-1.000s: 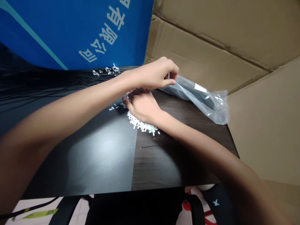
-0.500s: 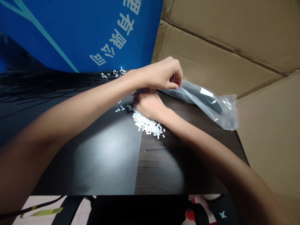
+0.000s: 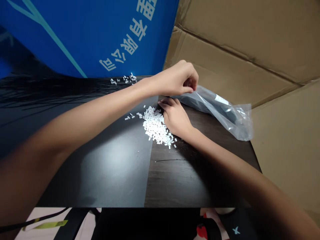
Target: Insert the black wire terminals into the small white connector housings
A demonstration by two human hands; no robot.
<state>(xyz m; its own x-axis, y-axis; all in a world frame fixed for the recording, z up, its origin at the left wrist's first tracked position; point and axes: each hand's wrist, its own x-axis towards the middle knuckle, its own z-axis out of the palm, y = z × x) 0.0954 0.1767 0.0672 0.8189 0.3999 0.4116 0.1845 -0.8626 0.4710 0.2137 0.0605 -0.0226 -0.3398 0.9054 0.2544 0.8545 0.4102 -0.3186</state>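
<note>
My left hand (image 3: 184,78) reaches across from the left, thumb and fingers pinched on the near upper edge of a clear plastic bag (image 3: 233,123). A long dark bundle with a white label lies in the bag. Below it, my right hand (image 3: 177,116) rests low over the table beside a pile of small white pieces (image 3: 155,126). Its fingers are somewhat bent and slightly apart, pointing left, with nothing visible in them. The tips come close to the pile's upper right side.
Many thin black strands (image 3: 50,87) lie at the back left, some with white tags (image 3: 130,78). One short black strand (image 3: 171,160) lies on the dark table (image 3: 172,186). A blue printed panel (image 3: 82,30) and cardboard (image 3: 240,40) stand behind and to the right.
My right hand has moved right, off the white pile, uncovering more of it. My left hand keeps its pinch on the bag. The view has shifted slightly.
</note>
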